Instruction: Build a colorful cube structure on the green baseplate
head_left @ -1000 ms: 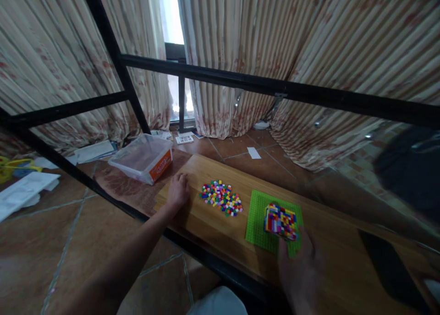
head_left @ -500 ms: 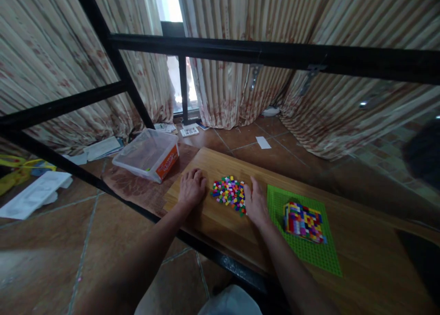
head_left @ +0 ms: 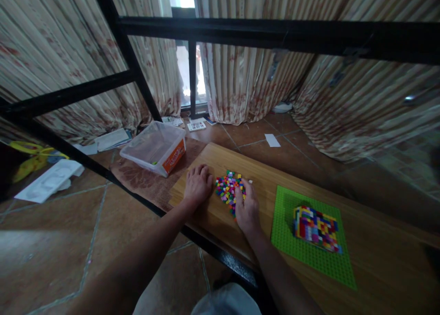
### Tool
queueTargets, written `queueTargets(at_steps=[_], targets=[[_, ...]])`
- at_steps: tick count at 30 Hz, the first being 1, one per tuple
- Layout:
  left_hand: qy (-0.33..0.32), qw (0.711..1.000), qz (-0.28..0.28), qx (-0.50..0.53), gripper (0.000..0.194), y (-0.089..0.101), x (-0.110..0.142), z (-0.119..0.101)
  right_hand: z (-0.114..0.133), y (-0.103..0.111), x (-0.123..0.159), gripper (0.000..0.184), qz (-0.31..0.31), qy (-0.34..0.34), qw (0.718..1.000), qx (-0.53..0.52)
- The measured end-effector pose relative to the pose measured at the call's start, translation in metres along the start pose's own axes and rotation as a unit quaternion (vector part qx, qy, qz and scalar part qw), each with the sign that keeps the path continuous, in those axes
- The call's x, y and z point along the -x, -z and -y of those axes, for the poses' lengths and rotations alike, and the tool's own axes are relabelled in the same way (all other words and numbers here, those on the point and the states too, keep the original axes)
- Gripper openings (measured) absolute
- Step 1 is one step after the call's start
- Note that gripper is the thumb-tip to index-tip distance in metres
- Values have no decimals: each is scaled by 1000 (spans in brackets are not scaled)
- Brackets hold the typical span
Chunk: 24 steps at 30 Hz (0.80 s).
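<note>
A pile of small multicoloured building bricks (head_left: 228,187) lies on the wooden tabletop (head_left: 215,157). My right hand (head_left: 248,209) reaches over the pile's right side, thumb and index finger apart and touching the bricks; I see nothing clearly gripped. Just left of the pile, my left hand (head_left: 198,185) rests palm down on the wood, its fingers stretched out and holding nothing. To the right, a boxy structure of stacked bricks (head_left: 318,229) stands on a green baseplate (head_left: 283,223).
A clear plastic bin (head_left: 147,145) with an orange label sits on a brown mat beyond the table's left end. Black metal bars (head_left: 220,30) cross in front of the curtains. A white molded tray (head_left: 50,180) and papers lie on the tiled floor.
My right hand has moved left onto the bricks, and the pile is narrower. My left hand stays beside it. The whole view has shifted slightly.
</note>
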State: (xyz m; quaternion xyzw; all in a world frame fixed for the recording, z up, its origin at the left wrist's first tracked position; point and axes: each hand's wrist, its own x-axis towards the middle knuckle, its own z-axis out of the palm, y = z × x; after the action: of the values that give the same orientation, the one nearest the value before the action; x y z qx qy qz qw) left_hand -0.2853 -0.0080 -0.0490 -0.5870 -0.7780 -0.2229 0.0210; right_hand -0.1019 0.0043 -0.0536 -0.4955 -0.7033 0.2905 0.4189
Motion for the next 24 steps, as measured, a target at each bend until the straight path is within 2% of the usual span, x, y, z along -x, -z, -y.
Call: queueTargets(at_steps=[4,7,11,14,18,24], targets=[[3,1000,-4,-2,35,-2,0,1,-1,7,-7,45,-5,50,998,22],[3,1000,-8,-3,35,-3,0,2,-8,13,-33,44,5,47,998,53],[6,1000,-6,1,35,-2,1,2,-21,9,-76,42,121,91,986,64],[6,1000,-4,5,34,0,1,1,-24,1,-93,40,194,138,969,59],[12,1000,-8,5,34,0,0,0,-19,-9,-92,36,240,179,952,63],[9,1000,-6,-4,35,-1,0,0,-18,-15,-78,33,199,147,968,50]])
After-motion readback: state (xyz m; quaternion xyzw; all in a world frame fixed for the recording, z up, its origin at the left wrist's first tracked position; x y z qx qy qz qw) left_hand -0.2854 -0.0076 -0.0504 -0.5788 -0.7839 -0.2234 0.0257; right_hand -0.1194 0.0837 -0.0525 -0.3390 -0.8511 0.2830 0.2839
